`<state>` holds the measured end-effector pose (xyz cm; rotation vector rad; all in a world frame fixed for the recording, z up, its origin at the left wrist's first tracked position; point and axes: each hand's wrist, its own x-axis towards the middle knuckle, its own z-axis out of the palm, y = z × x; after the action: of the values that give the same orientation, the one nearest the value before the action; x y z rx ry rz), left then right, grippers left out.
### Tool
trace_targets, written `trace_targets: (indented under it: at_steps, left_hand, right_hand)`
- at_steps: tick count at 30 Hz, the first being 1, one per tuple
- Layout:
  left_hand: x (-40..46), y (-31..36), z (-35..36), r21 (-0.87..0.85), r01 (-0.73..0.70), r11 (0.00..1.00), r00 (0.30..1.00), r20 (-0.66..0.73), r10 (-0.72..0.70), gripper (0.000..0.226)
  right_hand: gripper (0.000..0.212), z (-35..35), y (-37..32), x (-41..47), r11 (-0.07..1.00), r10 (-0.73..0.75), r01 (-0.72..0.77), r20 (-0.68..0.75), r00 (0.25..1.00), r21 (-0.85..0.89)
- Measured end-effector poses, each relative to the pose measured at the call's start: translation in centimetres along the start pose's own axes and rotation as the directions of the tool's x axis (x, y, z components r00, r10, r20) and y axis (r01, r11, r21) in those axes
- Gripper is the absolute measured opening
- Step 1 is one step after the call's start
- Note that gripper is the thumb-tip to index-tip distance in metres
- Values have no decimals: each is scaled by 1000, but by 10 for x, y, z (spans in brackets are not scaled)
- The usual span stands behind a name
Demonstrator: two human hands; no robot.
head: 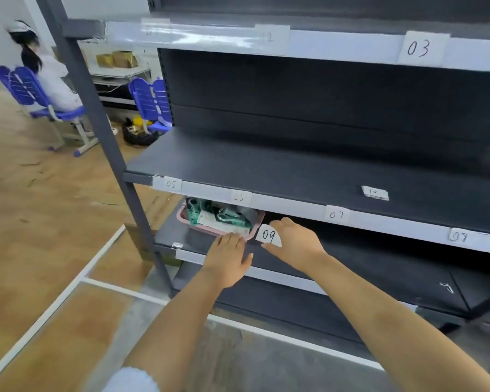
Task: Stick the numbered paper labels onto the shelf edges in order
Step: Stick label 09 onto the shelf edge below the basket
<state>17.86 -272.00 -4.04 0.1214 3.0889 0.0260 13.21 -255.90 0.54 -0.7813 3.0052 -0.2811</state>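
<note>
Label 09 heads for the lower shelf edge as numbering reaches the third tier

The right hand [293, 244] pinches label 09 [270, 236] by its right side and holds it in the air just in front of the pink basket [252, 234], above the lower strip [190, 256]. The left hand [228, 257] lies flat with straight fingers, grasping nothing, its fingertips at the basket's near rim. Labels 05 [171, 184] to 08 [458, 236] already sit along the middle strip [294, 206], and 10 [375, 192] waits on the shelf [266, 171] above. Since 05 starts its row at the far left, 09 likely belongs near the left end of the lower strip. It should go on level with the digits upright, the free hand smoothing it from one side so that no crease forms.
</note>
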Motion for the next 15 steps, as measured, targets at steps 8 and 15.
trace_targets:
  at_steps: [8, 15]
  left_hand:
    - [13, -85, 21, 12, -29, 1000, 997, 66, 28, 53]
    - [19, -206, 43, 17, -70, 997, 984, 167, 67, 54]
  right_hand:
    - [49, 30, -57, 60, 998, 70, -70, 56, 996, 0]
    - [53, 77, -139, 120, 988, 150, -154, 170, 974, 13]
